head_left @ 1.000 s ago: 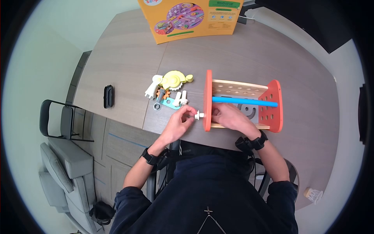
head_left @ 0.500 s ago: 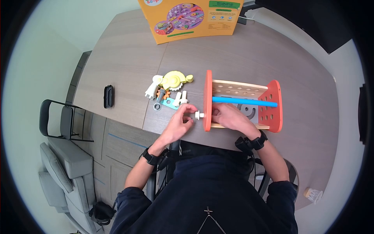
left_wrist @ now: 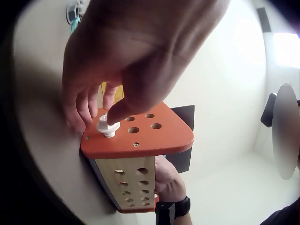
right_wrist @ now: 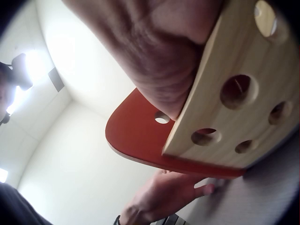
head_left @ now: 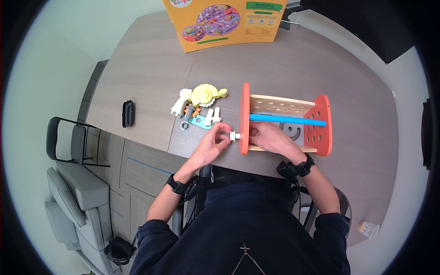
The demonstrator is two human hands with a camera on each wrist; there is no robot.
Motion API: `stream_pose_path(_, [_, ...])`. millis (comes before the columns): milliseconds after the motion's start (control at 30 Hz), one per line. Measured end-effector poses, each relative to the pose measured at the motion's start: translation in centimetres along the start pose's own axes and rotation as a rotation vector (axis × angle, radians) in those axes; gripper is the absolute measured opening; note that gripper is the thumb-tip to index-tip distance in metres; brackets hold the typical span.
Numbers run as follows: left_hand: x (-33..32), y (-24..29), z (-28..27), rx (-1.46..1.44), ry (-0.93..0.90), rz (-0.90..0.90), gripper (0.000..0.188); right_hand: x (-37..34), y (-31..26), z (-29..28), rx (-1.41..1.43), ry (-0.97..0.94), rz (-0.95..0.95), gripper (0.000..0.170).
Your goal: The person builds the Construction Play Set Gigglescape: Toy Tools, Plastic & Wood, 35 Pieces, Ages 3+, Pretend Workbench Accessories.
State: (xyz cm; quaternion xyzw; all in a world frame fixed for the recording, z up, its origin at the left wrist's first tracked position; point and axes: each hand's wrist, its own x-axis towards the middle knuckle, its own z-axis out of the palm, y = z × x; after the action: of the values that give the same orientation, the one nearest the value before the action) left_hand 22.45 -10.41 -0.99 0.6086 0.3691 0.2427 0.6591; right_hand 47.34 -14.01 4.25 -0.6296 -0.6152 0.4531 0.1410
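A white toy bolt [head_left: 233,135] sticks out of the left red end panel [head_left: 244,119] of a wooden toy toolbox. My left hand [head_left: 211,145] is at its head, and in the left wrist view the thumb and a finger pinch the white bolt head [left_wrist: 108,124]. Inside the box my right hand [head_left: 274,137] reaches under the blue rod [head_left: 286,119], fingers bent against the inner face of that same panel. Whether those fingertips hold anything cannot be told. The box's near side is a pale wooden wall [left_wrist: 124,180] with rows of holes.
Left of the toolbox lie a yellow toy saw [head_left: 204,95], a white claw-ended piece [head_left: 181,103], a grey bolt [head_left: 189,112], an orange gear [head_left: 196,110], a teal strip [head_left: 200,122] and two white bolts [head_left: 213,115]. A black case [head_left: 128,113] and yellow box [head_left: 229,23] stand farther off.
The left fingers opened slightly away from the bolt head half a second ago and now close in on it again. The toolbox and right hand stay in place.
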Motion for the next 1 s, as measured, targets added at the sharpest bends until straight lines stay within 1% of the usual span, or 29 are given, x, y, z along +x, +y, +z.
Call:
stream_pose_path(67, [0.0,1.1,0.3,-0.106,0.04,-0.148,0.023,-0.2,-0.4,-0.2,-0.01,-0.005,0.007,0.035])
stream_pose_path(167, [0.8,0.1,-0.3,-0.11,-0.049,-0.255,0.022,-0.3,-0.7,-0.3,-0.012,-0.01,0.01,0.036])
stream_pose_path(267, [0.8,-0.9,0.0,-0.105,-0.046,-0.165,0.02,-0.1,-0.3,-0.2,-0.011,-0.014,0.018,0.037])
stream_pose_path(367, [0.4,-0.5,0.0,0.11,-0.03,0.055,0.018,-0.2,-0.5,-0.3,-0.022,-0.016,0.035,0.038])
stream_pose_path(467, [0.2,0.2,-0.1,0.052,-0.038,-0.012,0.017,-0.2,-0.5,-0.2,-0.021,-0.013,0.03,0.039])
stream_pose_path(567, [0.5,1.2,0.3,-0.108,0.026,-0.183,0.017,-0.1,-0.5,-0.2,-0.029,-0.017,0.039,0.041])
stream_pose_path(667, [0.8,0.1,-0.1,-0.092,-0.035,-0.217,0.018,-0.2,-0.6,-0.3,-0.037,-0.014,0.043,0.042])
stream_pose_path(867, [0.8,-0.7,-0.5,0.148,-0.06,0.078,0.02,0.1,0.3,0.2,-0.004,0.006,0.007,0.042])
stream_pose_path(1000, [0.7,0.8,0.0,0.045,-0.026,-0.126,0.02,-0.1,-0.1,-0.1,-0.006,0.005,0.004,0.04])
